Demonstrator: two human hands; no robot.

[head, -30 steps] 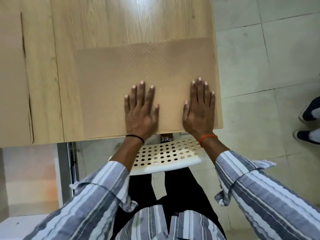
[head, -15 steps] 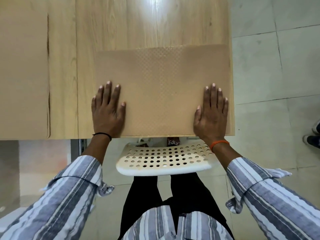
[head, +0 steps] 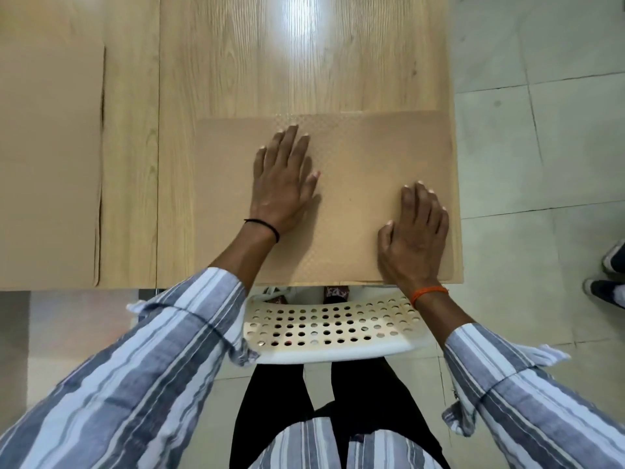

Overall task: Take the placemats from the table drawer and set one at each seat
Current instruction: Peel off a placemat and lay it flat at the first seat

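A: Where is the placemat (head: 365,198)?

B: Flat on the worktop (head: 304,62), at the corner above the chair (head: 331,333). Left hand (head: 284,184) flat on it; right hand (head: 416,231) resting, fingers slightly bent, gripping nothing.

A: Risk?

B: Its right edge lies at the worktop's rim; an outward push may leave it overhanging.

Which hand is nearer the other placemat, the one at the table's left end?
Left. The left hand lies flat near the middle of the placemat in front of the person, on the side toward the other placemat; the right hand rests at its near right corner, farther away.
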